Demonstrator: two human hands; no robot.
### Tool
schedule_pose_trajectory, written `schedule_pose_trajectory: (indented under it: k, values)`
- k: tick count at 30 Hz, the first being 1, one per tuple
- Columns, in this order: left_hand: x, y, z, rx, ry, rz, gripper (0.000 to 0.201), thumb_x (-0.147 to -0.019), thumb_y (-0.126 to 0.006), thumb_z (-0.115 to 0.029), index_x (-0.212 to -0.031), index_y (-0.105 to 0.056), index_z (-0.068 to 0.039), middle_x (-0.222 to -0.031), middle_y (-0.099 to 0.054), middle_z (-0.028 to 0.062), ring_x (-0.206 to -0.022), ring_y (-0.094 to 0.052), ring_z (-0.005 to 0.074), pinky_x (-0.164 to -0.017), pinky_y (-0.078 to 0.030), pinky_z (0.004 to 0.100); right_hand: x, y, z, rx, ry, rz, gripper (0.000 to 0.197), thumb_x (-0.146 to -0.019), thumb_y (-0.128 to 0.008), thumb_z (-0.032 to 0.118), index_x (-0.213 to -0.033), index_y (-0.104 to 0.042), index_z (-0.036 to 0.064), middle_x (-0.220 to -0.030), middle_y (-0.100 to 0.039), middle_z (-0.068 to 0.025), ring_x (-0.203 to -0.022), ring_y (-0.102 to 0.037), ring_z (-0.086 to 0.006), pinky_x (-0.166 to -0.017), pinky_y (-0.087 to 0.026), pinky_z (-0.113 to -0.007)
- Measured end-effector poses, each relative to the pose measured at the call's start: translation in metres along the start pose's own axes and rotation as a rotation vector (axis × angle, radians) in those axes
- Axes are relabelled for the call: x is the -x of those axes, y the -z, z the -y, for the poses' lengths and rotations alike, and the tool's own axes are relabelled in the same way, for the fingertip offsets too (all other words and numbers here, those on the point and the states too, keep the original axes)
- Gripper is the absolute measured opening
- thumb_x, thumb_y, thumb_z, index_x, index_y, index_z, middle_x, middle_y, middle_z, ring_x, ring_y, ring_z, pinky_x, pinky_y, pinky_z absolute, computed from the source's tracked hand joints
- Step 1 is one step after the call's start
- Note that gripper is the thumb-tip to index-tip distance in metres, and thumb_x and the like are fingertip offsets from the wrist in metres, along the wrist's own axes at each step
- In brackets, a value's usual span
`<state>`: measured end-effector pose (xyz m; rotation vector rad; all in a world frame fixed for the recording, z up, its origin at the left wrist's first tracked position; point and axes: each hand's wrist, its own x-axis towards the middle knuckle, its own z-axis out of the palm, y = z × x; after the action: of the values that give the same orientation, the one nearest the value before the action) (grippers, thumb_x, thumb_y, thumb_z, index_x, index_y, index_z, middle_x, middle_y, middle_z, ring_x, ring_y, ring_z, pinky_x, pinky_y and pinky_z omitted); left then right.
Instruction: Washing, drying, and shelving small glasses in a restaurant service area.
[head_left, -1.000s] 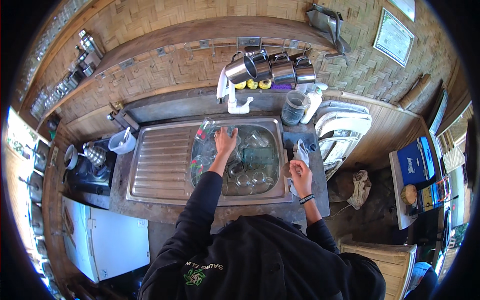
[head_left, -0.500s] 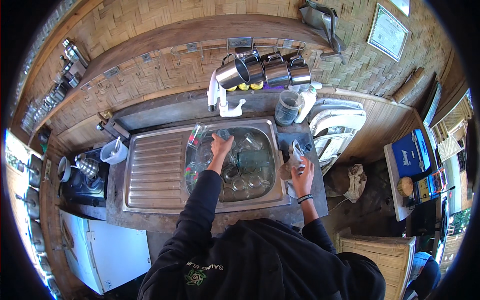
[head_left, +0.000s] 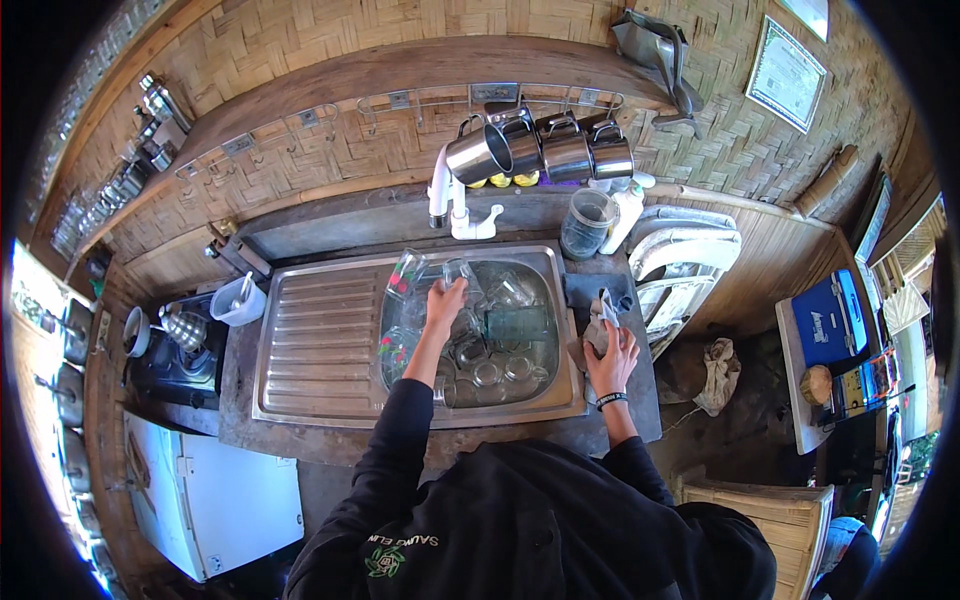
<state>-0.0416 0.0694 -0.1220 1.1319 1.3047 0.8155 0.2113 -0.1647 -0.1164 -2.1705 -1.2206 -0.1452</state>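
My left hand point(head_left: 446, 303) is over the basin of the steel sink point(head_left: 330, 335), its fingers closed round a clear drinking glass point(head_left: 459, 272). Next to it stands a glass with red and green markings point(head_left: 406, 275). Several more clear glasses point(head_left: 487, 373) and a greenish see-through container point(head_left: 517, 323) lie in the basin. On the counter right of the sink, my right hand point(head_left: 611, 365) has its fingers curled on a crumpled grey cloth point(head_left: 603, 312). Its fingertips are partly hidden in the folds.
A white faucet point(head_left: 460, 205) rises behind the basin, below hanging steel mugs point(head_left: 568, 155). A clear jar point(head_left: 588, 224) and a white bottle point(head_left: 624, 217) stand at the back right. Left of the drainboard are a white tub point(head_left: 238, 301) and a steel kettle point(head_left: 184, 327).
My left hand has lifted the glass slightly within the basin area. My right hand has closed in on the cloth and lies flatter over it. The whole view has shifted a little.
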Motion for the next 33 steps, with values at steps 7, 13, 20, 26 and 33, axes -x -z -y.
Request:
schedule_pose_trajectory:
  k: [7, 13, 20, 26, 33]
  values:
    - [0.046, -0.004, -0.020, 0.808, 0.038, 0.332, 0.041, -0.087, -0.062, -0.033, -0.114, -0.055, -0.003, -0.102, -0.063, 0.0129, -0.097, -0.062, 0.0286, -0.096, -0.048, 0.0426, 0.001, -0.010, -0.016, -0.141, 0.042, 0.008, 0.053, -0.083, -0.069, 0.013, -0.133, -0.051, 0.0138, -0.113, -0.057, -0.0182, -0.105, -0.054, -0.0395, -0.088, -0.044, -0.047]
    - [0.075, -0.021, -0.028, 0.710, -0.030, 0.273, 0.043, -0.094, -0.060, -0.043, -0.115, -0.056, -0.005, -0.103, -0.064, 0.0105, -0.098, -0.063, 0.0246, -0.091, -0.050, 0.0400, -0.014, 0.025, 0.040, -0.629, 0.062, 0.087, 0.041, -0.088, -0.063, 0.009, -0.127, -0.054, 0.0029, -0.113, -0.061, -0.0211, -0.102, -0.059, -0.0401, -0.088, -0.047, -0.044]
    - [0.101, -0.039, -0.029, 0.531, -0.097, 0.329, 0.052, -0.100, -0.054, -0.041, -0.130, -0.049, 0.000, -0.121, -0.059, 0.0118, -0.102, -0.063, 0.0199, -0.092, -0.049, 0.0341, -0.018, 0.063, 0.139, -0.674, 0.443, 0.250, 0.044, -0.089, -0.065, 0.013, -0.131, -0.053, 0.0050, -0.117, -0.059, -0.0211, -0.108, -0.056, -0.0412, -0.088, -0.050, -0.042]
    - [0.109, -0.034, -0.015, 0.429, -0.174, 0.245, 0.060, -0.103, -0.048, -0.032, -0.150, -0.027, 0.000, -0.140, -0.049, 0.0134, -0.126, -0.050, 0.0201, -0.100, -0.046, 0.0324, -0.019, 0.045, 0.161, -0.644, 0.412, 0.210, 0.045, -0.092, -0.065, 0.015, -0.135, -0.051, 0.0101, -0.123, -0.047, -0.0250, -0.114, -0.051, -0.0422, -0.090, -0.047, -0.044]
    - [0.115, -0.025, -0.013, 0.407, -0.252, 0.362, 0.061, -0.103, -0.049, -0.026, -0.151, -0.024, 0.001, -0.144, -0.045, 0.0149, -0.128, -0.048, 0.0201, -0.102, -0.044, 0.0322, -0.023, 0.036, 0.168, -0.749, 0.343, 0.206, 0.035, -0.091, -0.066, 0.015, -0.122, -0.053, 0.0038, -0.119, -0.048, -0.0224, -0.105, -0.054, -0.0397, -0.085, -0.047, -0.043]
